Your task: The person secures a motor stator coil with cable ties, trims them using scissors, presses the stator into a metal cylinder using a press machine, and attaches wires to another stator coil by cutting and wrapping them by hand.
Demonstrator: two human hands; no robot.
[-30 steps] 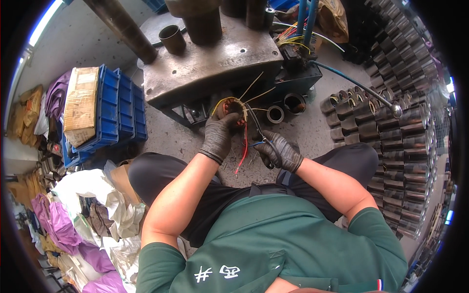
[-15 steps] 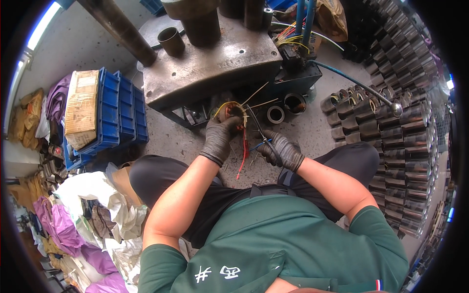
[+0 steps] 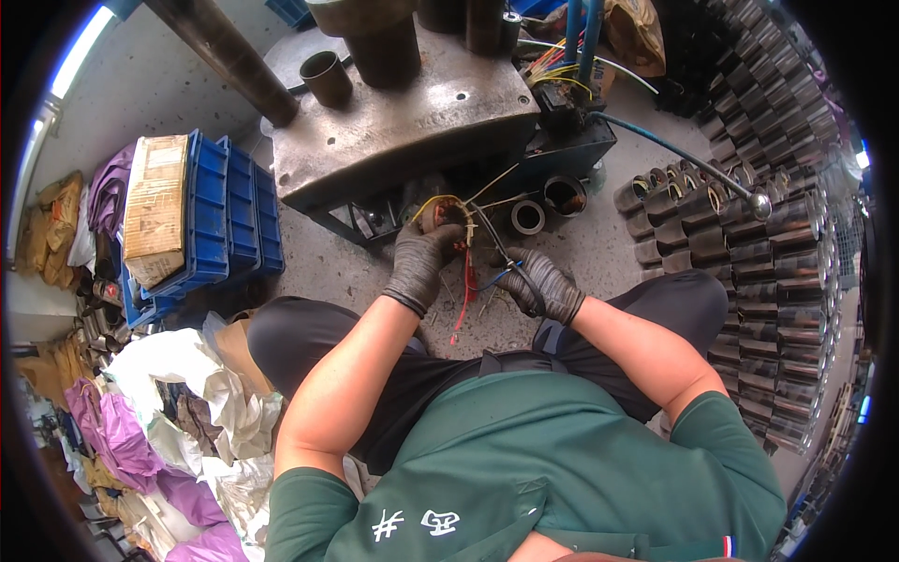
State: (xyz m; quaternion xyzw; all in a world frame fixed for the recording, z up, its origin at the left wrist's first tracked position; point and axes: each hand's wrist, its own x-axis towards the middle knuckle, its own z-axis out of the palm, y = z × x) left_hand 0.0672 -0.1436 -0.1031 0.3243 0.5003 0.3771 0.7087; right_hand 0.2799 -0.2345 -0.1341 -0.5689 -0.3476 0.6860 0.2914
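Note:
My left hand (image 3: pixel 419 260), in a grey knitted glove, is closed around a ring-shaped copper wire coil (image 3: pixel 449 214), likely a motor winding; the fingers hide part of it. Yellow wire (image 3: pixel 426 202) arches over the coil's top, and red wires (image 3: pixel 465 290) hang below it. My right hand (image 3: pixel 545 284), gloved alike, is closed on a black wire (image 3: pixel 493 232) that runs up to the coil's right side and loops below the hand. Near those fingers a blue wire (image 3: pixel 502 274) crosses the black one. The right fingertips are partly hidden.
Ahead stands a heavy metal press table (image 3: pixel 403 131) with a loose metal sleeve (image 3: pixel 326 79) on top. Two metal rings (image 3: pixel 528 218) lie on the floor beyond my right hand. Stacked cylinders (image 3: pixel 758 309) rise on the right; blue crates (image 3: pixel 211 206) stand left.
The black wire has gone from nearly straight to bowed, as my right hand shifts slightly. The red wires sway a little. My left hand keeps its hold on the coil.

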